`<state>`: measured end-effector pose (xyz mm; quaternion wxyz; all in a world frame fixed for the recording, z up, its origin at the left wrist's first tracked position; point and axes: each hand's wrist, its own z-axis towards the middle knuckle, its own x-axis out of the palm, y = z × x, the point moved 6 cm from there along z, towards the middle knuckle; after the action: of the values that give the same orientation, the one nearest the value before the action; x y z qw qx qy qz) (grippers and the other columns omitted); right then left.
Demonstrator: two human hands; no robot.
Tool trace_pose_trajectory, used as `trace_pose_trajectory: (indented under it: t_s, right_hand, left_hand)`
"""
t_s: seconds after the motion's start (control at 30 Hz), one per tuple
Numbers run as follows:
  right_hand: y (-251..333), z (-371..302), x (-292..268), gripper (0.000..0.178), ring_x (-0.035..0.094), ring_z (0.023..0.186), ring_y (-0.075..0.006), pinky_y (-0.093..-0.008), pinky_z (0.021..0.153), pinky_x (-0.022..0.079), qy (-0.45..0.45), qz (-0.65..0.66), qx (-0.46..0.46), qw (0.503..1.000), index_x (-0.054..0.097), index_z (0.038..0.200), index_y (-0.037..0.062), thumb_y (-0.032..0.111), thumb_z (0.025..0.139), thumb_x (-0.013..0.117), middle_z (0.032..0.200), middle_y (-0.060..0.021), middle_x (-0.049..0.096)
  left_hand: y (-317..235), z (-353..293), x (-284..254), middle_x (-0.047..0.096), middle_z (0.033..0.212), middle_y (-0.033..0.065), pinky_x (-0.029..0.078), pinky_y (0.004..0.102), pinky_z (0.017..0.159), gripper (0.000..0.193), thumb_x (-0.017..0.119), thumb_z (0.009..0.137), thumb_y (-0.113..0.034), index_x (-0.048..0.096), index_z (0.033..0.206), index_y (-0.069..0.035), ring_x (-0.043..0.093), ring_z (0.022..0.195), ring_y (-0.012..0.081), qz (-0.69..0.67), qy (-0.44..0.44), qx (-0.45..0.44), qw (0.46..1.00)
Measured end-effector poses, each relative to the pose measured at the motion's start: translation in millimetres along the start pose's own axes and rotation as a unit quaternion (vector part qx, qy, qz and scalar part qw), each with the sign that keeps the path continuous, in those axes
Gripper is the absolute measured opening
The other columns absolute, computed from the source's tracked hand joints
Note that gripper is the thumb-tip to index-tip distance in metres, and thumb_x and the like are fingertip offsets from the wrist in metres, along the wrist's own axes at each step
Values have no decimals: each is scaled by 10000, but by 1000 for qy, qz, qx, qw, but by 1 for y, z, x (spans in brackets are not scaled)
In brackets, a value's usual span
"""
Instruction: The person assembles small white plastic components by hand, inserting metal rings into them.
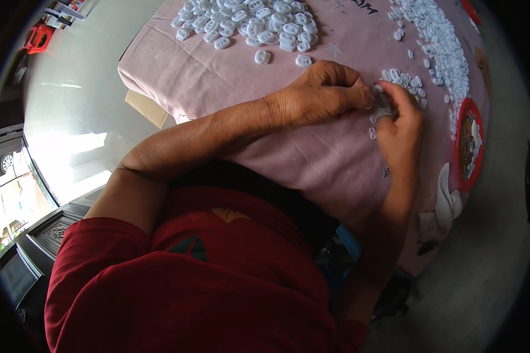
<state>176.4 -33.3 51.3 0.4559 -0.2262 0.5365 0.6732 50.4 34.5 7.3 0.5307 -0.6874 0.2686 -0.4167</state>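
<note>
My left hand (pixel 334 94) reaches across the pink cloth, thumb and index finger pinched together against the fingers of my right hand. What the left fingertips grip is too small to make out. My right hand (pixel 401 115) is curled, its thumb and fingers closed round small white plastic pieces (pixel 383 106). Just beyond the right hand lies a small cluster of white two-holed plastic pieces (pixel 403 78). One loose white piece (pixel 372 133) rests on the cloth beside the right thumb. Farther off, a large heap of two-holed pieces (pixel 253 23) spreads over the cloth.
A long bank of smaller white pieces (pixel 444 47) runs down the table's right side. Near that edge are a red tray (pixel 466 185) with small metal parts and a crumpled white cloth (pixel 446 200). Cardboard (pixel 146 107) shows beside the table's left edge; a red stool (pixel 39 39) stands far left.
</note>
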Motion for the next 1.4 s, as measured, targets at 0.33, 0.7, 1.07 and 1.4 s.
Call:
trace_pose_trajectory:
  t_s: [0.33,0.7,1.07,1.4]
  right_hand:
    - [-13,-22,-13,261,598,864,-97,-210,804,460,-5,373,179,910,642,1120,-24,-5,875,555,959,-57,659]
    - [-6,-20,-11,289,586,851,-79,-193,750,456,-21,355,155,922,634,1124,-20,-37,850,545,941,-41,644]
    - [-11,-23,-13,273,590,844,-86,-193,751,455,-16,368,180,912,628,1104,-43,-34,842,550,931,-50,643]
    - [-9,-23,-10,260,585,845,-82,-194,762,458,-13,383,167,908,637,1090,-46,-44,840,566,943,-45,644]
  left_hand:
    - [-3,3,3,544,703,-29,368,178,532,167,595,922,-214,624,922,-50,464,600,21,-27,-13,29,999]
    - [-4,3,2,546,703,-38,372,176,535,161,608,914,-189,633,930,-31,463,605,15,-10,-38,37,999]
    - [0,6,0,642,787,20,471,196,653,166,635,897,-164,644,905,1,578,727,55,-17,-44,43,998]
    - [-1,4,0,647,792,34,483,213,684,170,639,887,-157,640,898,12,585,748,62,13,-43,56,997]
